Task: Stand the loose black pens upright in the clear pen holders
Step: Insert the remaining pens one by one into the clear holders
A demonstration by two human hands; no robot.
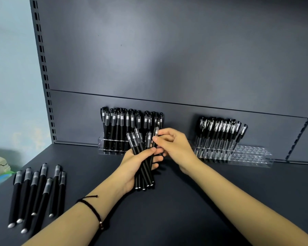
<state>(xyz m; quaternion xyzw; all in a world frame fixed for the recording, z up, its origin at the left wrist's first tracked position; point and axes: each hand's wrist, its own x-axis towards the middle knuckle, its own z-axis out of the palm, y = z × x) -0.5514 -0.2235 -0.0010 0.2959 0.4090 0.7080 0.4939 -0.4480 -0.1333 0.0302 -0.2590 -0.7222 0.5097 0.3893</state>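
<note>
Above the dark surface (176, 206), the left hand (132, 167) grips a bundle of black pens (144, 176), caps up, while the right hand (176, 148) pinches one pen (156, 133) near its cap. Pulling that pen free could drag its neighbours along and spill the bundle if the left grip slackens. The left holder (101, 141) looks full, though the hands hide its right end; forcing a pen in there may knock others askew. Free holes show in the right holder (252, 153). More loose pens (37, 190) lie far left, where a careless sweep could roll them off.
</note>
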